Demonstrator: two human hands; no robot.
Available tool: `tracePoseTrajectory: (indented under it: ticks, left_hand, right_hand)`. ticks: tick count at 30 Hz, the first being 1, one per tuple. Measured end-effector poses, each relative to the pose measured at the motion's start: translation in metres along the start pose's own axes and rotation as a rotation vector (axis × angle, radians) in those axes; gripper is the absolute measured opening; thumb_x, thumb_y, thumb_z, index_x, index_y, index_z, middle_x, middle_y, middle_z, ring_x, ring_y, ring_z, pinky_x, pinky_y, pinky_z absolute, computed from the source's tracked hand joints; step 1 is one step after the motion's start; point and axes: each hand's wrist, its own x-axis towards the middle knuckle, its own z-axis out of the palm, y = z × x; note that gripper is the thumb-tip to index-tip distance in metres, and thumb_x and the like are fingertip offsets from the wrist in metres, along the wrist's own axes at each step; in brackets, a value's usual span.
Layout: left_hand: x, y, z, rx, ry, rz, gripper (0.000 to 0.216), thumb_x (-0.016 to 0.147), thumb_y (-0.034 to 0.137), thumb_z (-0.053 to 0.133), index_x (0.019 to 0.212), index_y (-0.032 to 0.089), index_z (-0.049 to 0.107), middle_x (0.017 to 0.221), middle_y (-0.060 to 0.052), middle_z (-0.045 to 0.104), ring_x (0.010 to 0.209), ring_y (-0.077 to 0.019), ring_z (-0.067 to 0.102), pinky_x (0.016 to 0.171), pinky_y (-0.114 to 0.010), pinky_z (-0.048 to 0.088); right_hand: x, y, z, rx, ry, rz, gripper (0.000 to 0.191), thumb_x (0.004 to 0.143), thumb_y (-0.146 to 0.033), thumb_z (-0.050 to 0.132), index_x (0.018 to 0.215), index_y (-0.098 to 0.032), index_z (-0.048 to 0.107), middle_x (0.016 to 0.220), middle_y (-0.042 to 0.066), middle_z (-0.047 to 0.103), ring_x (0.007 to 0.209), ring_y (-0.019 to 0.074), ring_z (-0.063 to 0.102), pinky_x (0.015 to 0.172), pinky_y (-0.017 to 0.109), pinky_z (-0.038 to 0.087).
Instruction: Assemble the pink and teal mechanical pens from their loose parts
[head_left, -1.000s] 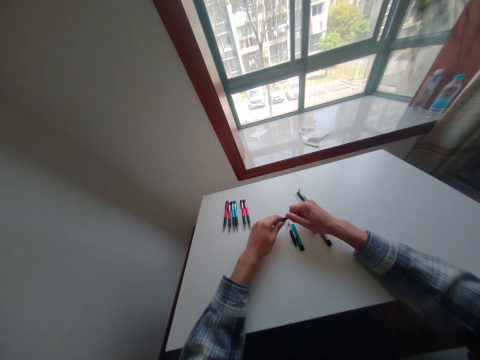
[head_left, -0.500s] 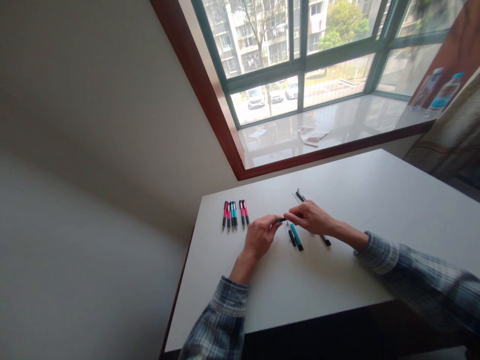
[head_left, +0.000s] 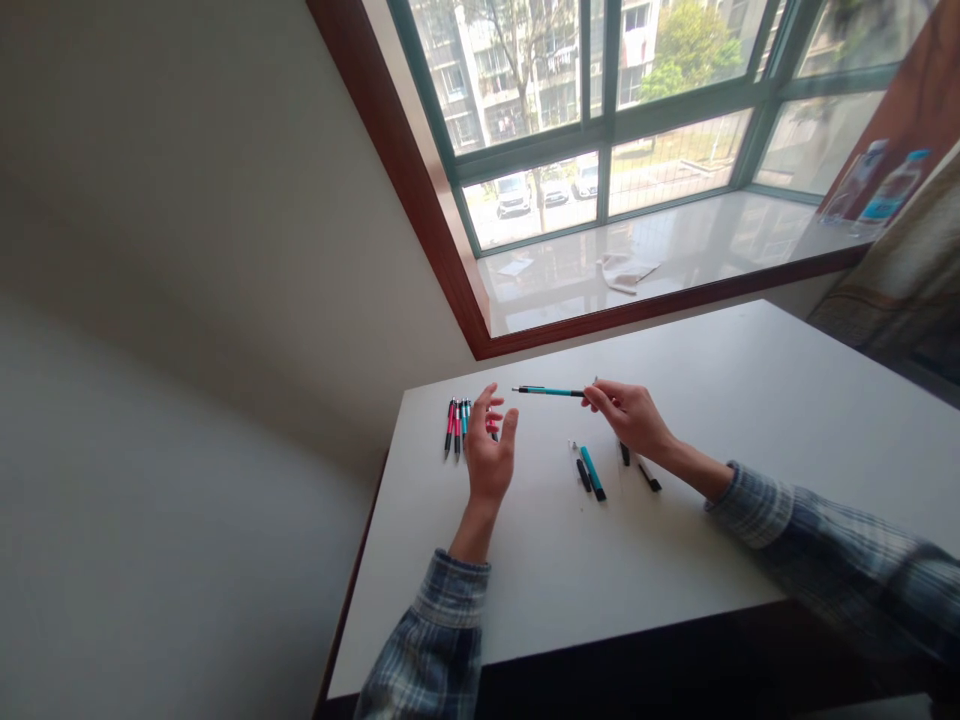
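Observation:
My right hand (head_left: 628, 416) pinches one end of a teal pen (head_left: 551, 391) and holds it level above the white table (head_left: 675, 560), tip pointing left. My left hand (head_left: 489, 450) is raised beside it, fingers spread, holding nothing. Behind my left hand lies a row of several pink and teal pens (head_left: 459, 424), partly hidden by the fingers. Loose pen parts (head_left: 591, 472), a teal barrel and black pieces, lie on the table between and below my hands.
A glossy windowsill (head_left: 660, 265) runs behind the table, with a pale object and paper on it. Two bottles (head_left: 877, 185) stand at its far right. A plain wall is on the left. The table's near edge drops off below my sleeves.
My hands have parted. The right hand lifted the teal pen up off the table area, and the left hand let go of it and opened, moving left toward the pen row.

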Motion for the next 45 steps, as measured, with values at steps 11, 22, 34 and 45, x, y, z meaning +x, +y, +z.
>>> tracePoseTrajectory:
  ticks: [11,22,34,45]
  left_hand:
    - [-0.003,0.001,0.005,0.008,-0.149,0.007,0.051,0.095,0.036,0.064,0.145,0.026,0.059,0.110,-0.006,0.074,0.092,-0.0183,0.064,0.079,-0.030,0.052]
    - [-0.005,0.007,0.005,0.072,-0.132,0.088,0.060,0.095,0.032,0.060,0.154,0.027,0.048,0.100,-0.002,0.074,0.080,-0.0155,0.061,0.076,-0.029,0.051]
    - [0.003,-0.004,0.006,-0.288,-0.094,-0.120,0.046,0.093,0.041,0.065,0.134,0.022,0.062,0.109,-0.008,0.074,0.089,-0.0166,0.068,0.073,-0.027,0.054]
    - [0.004,-0.008,0.011,-0.683,-0.029,-0.379,0.036,0.081,0.044,0.080,0.102,0.017,0.067,0.087,-0.002,0.071,0.076,-0.0111,0.068,0.080,-0.027,0.056]
  right_hand:
    - [-0.002,0.002,0.002,0.006,-0.014,0.004,0.047,0.100,-0.056,0.054,0.082,-0.019,0.076,0.073,0.005,0.073,0.068,0.0194,0.066,0.064,0.029,0.049]
    - [0.000,-0.004,0.000,-0.084,-0.089,-0.074,0.047,0.100,-0.057,0.055,0.082,-0.020,0.078,0.071,0.004,0.072,0.061,0.0169,0.058,0.060,0.029,0.044]
    - [-0.003,-0.011,0.000,-0.099,-0.182,-0.107,0.052,0.104,-0.056,0.047,0.079,-0.020,0.075,0.072,0.004,0.071,0.062,0.0164,0.058,0.064,0.029,0.043]
    - [-0.009,-0.014,0.003,-0.101,-0.402,-0.134,0.053,0.106,-0.051,0.044,0.077,-0.020,0.074,0.069,0.002,0.069,0.060,0.0145,0.058,0.064,0.027,0.041]
